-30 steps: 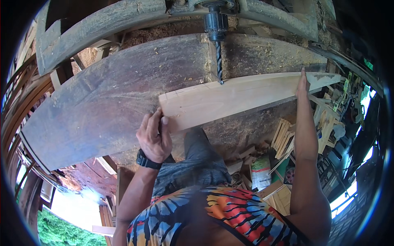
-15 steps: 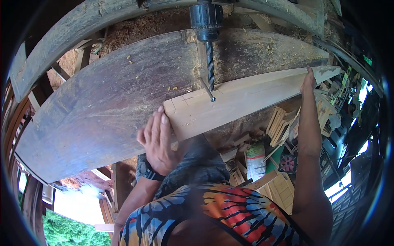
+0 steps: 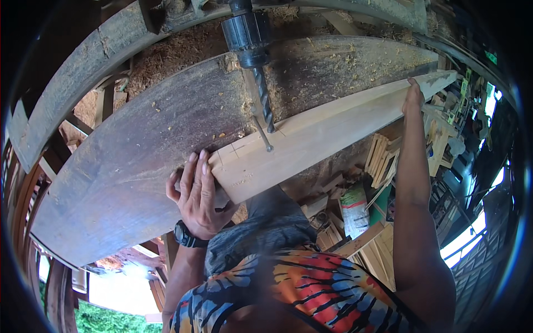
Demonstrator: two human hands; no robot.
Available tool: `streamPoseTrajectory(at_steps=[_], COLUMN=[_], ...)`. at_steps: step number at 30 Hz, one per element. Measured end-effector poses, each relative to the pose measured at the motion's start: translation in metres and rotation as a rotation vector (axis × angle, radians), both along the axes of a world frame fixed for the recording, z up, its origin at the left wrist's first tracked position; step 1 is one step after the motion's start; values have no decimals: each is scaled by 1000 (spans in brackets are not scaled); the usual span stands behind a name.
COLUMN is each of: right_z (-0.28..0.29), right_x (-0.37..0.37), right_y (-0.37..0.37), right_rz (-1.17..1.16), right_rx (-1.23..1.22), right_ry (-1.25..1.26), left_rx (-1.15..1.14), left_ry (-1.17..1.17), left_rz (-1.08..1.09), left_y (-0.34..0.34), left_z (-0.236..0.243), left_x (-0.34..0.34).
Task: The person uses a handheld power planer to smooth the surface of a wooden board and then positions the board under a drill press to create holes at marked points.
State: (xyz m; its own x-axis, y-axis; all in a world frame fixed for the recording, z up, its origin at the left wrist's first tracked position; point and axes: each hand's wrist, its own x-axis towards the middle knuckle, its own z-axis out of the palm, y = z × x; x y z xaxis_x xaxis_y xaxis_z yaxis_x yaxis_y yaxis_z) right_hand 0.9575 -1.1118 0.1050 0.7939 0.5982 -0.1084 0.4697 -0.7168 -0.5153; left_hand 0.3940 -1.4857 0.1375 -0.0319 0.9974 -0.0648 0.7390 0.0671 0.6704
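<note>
A long pale wooden board [image 3: 311, 133] lies aslant on a dark curved wooden table [image 3: 127, 161], with pencil lines near its left end. My left hand [image 3: 197, 197], a black watch on its wrist, holds that end: fingers close together at the top corner, thumb partly hidden toward the lower corner. My right hand [image 3: 413, 100] reaches far out and grips the board near its tapering right end; most of its fingers are hidden. Over the board's far edge stands a twist drill bit [image 3: 264, 102] in a black chuck [image 3: 246, 40]. A thin round-ended metal rod [image 3: 262, 135] slants beside the bit.
A curved dusty wooden frame [image 3: 83, 72] arcs behind the table. Wood shavings [image 3: 344, 58] litter the tabletop around the bit. Below on the right are stacked wood strips [image 3: 380, 158], a white and green sack [image 3: 354, 213] and wood offcuts.
The whole view has shifted and tilted a little, so drill, board and hands appear lower left. The left fingers lie slightly further out from the board's corner. Bit and board keep nearly the same relation.
</note>
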Motion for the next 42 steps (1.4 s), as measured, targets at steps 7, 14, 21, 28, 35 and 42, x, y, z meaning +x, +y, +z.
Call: streamPoseTrajectory(at_steps=[7, 14, 21, 28, 35, 42], right_z=[-9, -2, -2, 1, -7, 1], right_x=[42, 37, -1, -20, -61, -36], right_y=[11, 14, 2, 1, -4, 4], right_rz=[16, 24, 61, 27, -48, -24], right_rx=[-10, -9, -53, -44, -11, -45], right_ry=[42, -16, -134, -145, -91, -148], left_rx=[-45, -76, -42, -38, -57, 36], left_ry=[15, 19, -60, -109, -142, -165], left_rz=[-7, -5, -3, 35, 73, 89], left_y=[-1, -4, -1, -9, -6, -12], left_z=[2, 0, -2, 2, 2, -5], left_x=[2, 9, 3, 0, 0, 2])
